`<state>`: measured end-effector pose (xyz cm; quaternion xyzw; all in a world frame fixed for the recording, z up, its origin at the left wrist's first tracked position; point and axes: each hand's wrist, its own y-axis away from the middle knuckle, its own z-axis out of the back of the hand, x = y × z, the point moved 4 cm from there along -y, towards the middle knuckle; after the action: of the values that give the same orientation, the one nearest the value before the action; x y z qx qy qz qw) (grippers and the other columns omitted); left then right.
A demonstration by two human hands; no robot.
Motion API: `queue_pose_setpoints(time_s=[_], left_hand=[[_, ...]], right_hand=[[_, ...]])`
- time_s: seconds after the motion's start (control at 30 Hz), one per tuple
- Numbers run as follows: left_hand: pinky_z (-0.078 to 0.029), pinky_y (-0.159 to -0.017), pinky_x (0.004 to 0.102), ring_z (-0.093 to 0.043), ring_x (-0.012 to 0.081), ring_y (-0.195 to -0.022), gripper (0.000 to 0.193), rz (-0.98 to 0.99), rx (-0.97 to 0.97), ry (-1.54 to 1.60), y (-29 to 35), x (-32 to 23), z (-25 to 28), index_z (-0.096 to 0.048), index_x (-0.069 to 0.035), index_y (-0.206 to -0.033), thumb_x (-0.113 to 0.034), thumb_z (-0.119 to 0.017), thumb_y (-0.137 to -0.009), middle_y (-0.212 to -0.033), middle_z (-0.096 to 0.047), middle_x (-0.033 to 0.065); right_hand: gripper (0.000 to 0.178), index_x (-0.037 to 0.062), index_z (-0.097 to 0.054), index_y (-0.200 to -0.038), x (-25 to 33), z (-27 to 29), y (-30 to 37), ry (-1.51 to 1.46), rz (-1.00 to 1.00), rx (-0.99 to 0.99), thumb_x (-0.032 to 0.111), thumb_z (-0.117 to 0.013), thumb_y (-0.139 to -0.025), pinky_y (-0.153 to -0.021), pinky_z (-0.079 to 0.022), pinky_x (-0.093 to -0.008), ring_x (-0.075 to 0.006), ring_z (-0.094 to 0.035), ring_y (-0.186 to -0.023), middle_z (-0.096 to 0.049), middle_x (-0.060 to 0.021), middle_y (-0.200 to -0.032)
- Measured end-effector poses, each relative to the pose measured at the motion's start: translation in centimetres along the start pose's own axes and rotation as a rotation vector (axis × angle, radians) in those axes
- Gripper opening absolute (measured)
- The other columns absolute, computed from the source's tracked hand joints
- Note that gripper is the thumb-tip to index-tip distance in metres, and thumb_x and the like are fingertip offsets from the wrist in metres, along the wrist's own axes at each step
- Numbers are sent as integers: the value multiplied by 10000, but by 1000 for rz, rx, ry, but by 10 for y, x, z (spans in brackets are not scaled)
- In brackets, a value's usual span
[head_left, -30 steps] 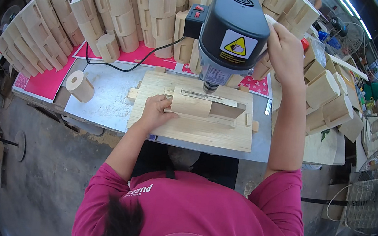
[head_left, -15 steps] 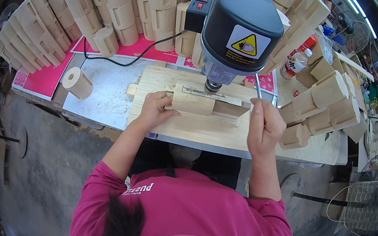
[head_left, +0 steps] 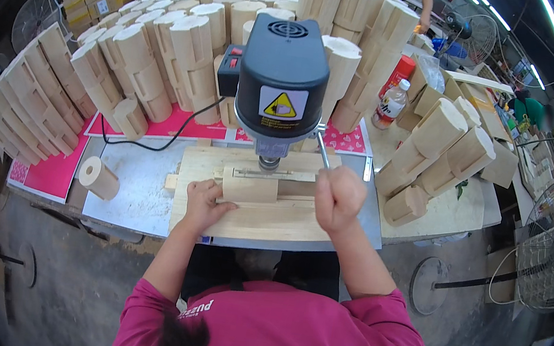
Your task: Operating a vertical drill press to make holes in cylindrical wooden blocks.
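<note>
A pale wooden cylinder (head_left: 247, 189) lies on its side in a wooden jig (head_left: 294, 212) on a flat board. My left hand (head_left: 204, 204) grips the cylinder's left end, with the thumb along its near side. Directly above hangs the chuck (head_left: 268, 163) of a black bench drill press (head_left: 284, 70); I cannot make out a bit below it. To the right of the drill, my right hand (head_left: 340, 196) is closed round the lower end of the metal feed lever (head_left: 323, 150).
Stacks of grooved wooden cylinders (head_left: 193, 42) crowd the back, with more on the left and right (head_left: 436, 141). One holed cylinder (head_left: 99, 178) lies at the left. A black cable (head_left: 155, 148) loops behind it. A bottle (head_left: 390, 105) stands at the right. Another person's arm (head_left: 425, 10) shows far back.
The view has tilted up, showing more of the stacks and boxes behind. My left hand stays at the cylinder's end, and my right hand still holds the lever.
</note>
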<state>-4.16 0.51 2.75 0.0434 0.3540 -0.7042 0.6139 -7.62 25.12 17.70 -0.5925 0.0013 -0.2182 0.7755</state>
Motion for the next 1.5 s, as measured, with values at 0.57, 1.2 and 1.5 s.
queue_pose_setpoints(time_s=[0.57, 1.2, 1.5], left_hand=[[-283, -746, 355, -518, 204, -769, 434, 28, -19, 16, -9, -17, -32, -660, -121, -909, -347, -782, -559, -757, -561, 16], [-280, -746, 341, -500, 174, -689, 319, 37, -30, 33, -10, -28, -28, -684, -160, -840, -299, -785, -571, -674, -515, -5], [-293, -808, 364, -543, 193, -749, 458, 132, 68, 54, -7, -22, -29, -662, -119, -975, -315, -785, -579, -750, -562, 15]], right_hand=[[269, 2, -562, -713, -32, -1, -111, 84, -387, 157, 234, -528, -844, -545, -422, -363, -332, -537, -562, -538, -188, -616], [46, 12, -573, -790, -25, -22, 48, -63, -71, -8, -7, -570, -749, -498, -353, -356, -248, -455, -506, -499, -96, -616], [188, 17, -585, -805, -53, -15, -110, 64, -355, 6, 203, -605, -825, -563, -450, -335, -276, -591, -635, -557, -154, -632]])
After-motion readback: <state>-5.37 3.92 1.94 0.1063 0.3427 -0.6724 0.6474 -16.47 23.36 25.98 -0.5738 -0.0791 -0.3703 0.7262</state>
